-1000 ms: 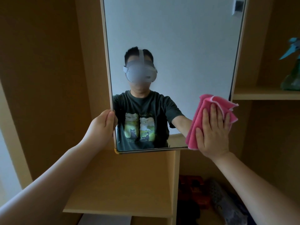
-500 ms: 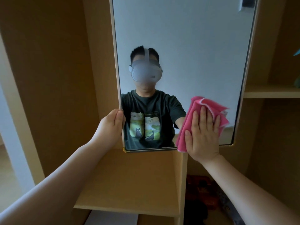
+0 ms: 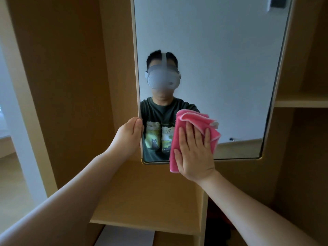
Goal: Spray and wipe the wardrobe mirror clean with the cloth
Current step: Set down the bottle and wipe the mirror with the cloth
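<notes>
We face the tall wardrobe mirror [image 3: 221, 59], its long axis upright. Our left hand [image 3: 130, 137] grips its left edge; our right hand [image 3: 194, 153], fingers spread flat, presses the pink cloth [image 3: 186, 121] against its bottom edge, unwiped glass stretching rightward and above.

I find no readable text, label, brand or number anywhere. The only printed thing I see is in the mirror [image 3: 221, 59]: the reflected T-shirt [image 3: 156, 121] carries two picture panels with a dark cat in each, but no lettering I can make out. The cloth [image 3: 195, 119] has a small pale tag [image 3: 215, 124] at one corner, too small for me to read.
</notes>
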Demonstrator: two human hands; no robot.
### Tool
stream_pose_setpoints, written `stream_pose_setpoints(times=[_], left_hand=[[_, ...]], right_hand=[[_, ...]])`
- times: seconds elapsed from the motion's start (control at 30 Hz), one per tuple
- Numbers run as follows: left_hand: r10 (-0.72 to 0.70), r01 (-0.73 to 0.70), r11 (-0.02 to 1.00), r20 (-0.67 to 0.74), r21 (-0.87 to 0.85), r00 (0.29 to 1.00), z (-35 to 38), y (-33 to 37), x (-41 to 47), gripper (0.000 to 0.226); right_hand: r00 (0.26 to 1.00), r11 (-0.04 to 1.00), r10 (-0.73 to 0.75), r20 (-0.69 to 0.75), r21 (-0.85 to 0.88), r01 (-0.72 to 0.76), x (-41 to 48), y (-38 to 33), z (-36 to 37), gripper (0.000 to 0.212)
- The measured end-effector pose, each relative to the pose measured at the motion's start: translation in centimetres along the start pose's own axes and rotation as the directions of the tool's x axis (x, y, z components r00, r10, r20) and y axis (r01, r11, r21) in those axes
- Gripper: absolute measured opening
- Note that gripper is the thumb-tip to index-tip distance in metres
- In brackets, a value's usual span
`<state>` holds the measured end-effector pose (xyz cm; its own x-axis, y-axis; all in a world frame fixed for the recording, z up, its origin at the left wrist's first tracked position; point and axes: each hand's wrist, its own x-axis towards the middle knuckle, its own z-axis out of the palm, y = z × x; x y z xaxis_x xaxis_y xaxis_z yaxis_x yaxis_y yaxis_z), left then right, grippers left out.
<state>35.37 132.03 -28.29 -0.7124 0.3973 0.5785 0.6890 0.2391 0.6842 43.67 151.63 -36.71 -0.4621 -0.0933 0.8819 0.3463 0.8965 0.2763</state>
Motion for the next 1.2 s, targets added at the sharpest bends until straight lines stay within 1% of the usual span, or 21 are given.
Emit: stream_pose_setpoints(times=[0.07, 0.17, 0.33, 0.47, 0.6, 0.7, 0.87, 1.0, 1.13, 1.17, 1.2], left_hand=[[-0.006, 0.006, 1.000, 0.003, -0.002, 1.000, 0.0, -0.1, 0.0, 0.040], [-0.010, 0.010, 1.000, 0.005, -0.015, 1.000, -0.1, 0.0, -0.1, 0.040], [-0.027, 0.028, 0.999, 0.026, -0.040, 0.999, -0.2, 0.2, -0.1, 0.040], [-0.049, 0.052, 0.996, 0.039, -0.067, 0.998, -0.2, 0.1, 0.0, 0.040], [-0.069, 0.072, 0.995, 0.034, -0.075, 0.997, -0.4, 0.2, 0.0, 0.040], [-0.062, 0.064, 0.997, 0.038, -0.039, 0.997, -0.5, 0.4, 0.1, 0.041], [-0.070, 0.070, 0.998, 0.051, 0.010, 0.996, -0.5, 0.3, 0.0, 0.043], [-0.051, 0.052, 0.998, 0.025, -0.023, 0.998, -0.4, 0.5, -0.1, 0.044], [-0.033, 0.035, 0.995, 0.016, -0.093, 0.999, -0.3, -0.1, 0.0, 0.041], [-0.034, 0.035, 0.992, 0.018, -0.120, 0.999, -0.3, -0.1, -0.1, 0.040], [-0.032, 0.034, 0.990, 0.018, -0.134, 0.999, -0.3, 0.0, -0.1, 0.039]], right_hand=[[0.999, 0.999, -0.034, 0.002, 0.005, 0.034, 0.1, -0.3, -0.1, 0.068], [0.992, 0.992, -0.128, 0.014, 0.006, 0.128, 0.4, -1.6, -0.3, 0.066], [0.986, 0.987, -0.163, 0.033, 0.013, 0.162, 0.5, -3.0, -0.2, 0.065], [0.973, 0.974, -0.224, 0.062, 0.033, 0.222, 0.7, -3.7, -0.4, 0.066], [0.943, 0.946, -0.319, 0.089, 0.079, 0.313, 0.7, -4.9, -0.6, 0.065], [0.925, 0.931, -0.361, 0.115, 0.094, 0.352, 0.7, -5.2, -0.5, 0.064], [0.864, 0.878, -0.478, 0.158, 0.117, 0.465, -0.2, -4.8, -0.5, 0.064], [0.822, 0.822, -0.559, 0.108, 0.198, 0.533, -0.3, -4.3, -1.0, 0.055], [0.738, 0.715, -0.670, 0.082, 0.338, 0.612, -0.1, -3.8, -2.4, 0.038], [0.735, 0.702, -0.673, 0.080, 0.380, 0.602, 0.0, -3.7, -2.8, 0.033], [0.747, 0.700, -0.660, 0.075, 0.422, 0.576, 0.3, -3.7, -3.2, 0.028]])
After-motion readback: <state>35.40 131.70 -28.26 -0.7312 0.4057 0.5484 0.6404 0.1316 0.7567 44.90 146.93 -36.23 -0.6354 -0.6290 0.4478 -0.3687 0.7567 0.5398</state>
